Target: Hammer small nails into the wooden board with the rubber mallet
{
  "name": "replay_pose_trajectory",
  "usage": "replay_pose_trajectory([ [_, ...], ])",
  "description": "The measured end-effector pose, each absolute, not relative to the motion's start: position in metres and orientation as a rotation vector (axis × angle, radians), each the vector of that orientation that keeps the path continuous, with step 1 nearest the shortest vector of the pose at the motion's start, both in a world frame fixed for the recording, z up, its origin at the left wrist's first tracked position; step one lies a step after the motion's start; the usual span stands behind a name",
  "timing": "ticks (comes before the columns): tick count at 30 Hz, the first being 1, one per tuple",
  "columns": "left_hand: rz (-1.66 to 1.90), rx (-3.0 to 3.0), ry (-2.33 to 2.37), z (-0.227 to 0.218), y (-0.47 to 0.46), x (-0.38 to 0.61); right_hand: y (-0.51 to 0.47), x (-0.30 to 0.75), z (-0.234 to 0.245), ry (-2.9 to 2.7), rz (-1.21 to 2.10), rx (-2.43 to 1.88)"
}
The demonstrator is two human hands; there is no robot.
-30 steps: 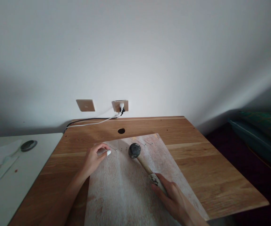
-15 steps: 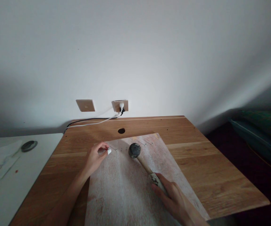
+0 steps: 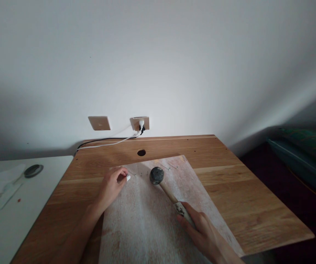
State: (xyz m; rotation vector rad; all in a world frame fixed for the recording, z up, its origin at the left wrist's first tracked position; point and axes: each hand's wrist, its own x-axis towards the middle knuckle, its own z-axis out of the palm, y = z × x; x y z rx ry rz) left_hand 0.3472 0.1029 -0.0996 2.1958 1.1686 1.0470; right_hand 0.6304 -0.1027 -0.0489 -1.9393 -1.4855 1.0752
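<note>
My right hand [image 3: 200,229] is wrapped round the pale, worn grip of a rubber mallet [image 3: 171,194]. Its black head [image 3: 157,175] is over the upper part of a whitish board [image 3: 136,220]. At the board's upper left edge, the thumb and forefinger of my left hand [image 3: 115,183] pinch a nail [image 3: 127,175], of which only a tiny part shows. Something white covers the thumb's tip. Several thin nails are at the board's far end, among them one nail [image 3: 135,175] just right of my left hand and another nail [image 3: 177,167] beyond the mallet head.
Beneath the board is a wooden desk [image 3: 257,205] with a round cable hole [image 3: 141,153]. Cables [image 3: 105,145] run from a wall socket [image 3: 140,123] along its back. On the left, a white table [image 3: 17,234] bears a dark round object [image 3: 33,170] and papers.
My left hand has shifted very slightly to the right, its pinch kept. The mallet and my right hand stay where they were.
</note>
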Motion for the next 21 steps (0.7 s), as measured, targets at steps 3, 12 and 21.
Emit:
replay_pose_trajectory([
  [3,1.024,2.238,1.167,-0.096,0.101,0.348,-0.102,0.631,-0.049,-1.482,1.035,-1.944],
  [12,1.004,2.295,1.132,-0.1,0.101,0.348,-0.107,0.632,-0.054,-1.473,1.038,-1.961],
  [21,1.028,2.189,1.211,-0.102,0.104,0.346,-0.085,0.614,-0.052,-1.576,1.125,-1.936],
])
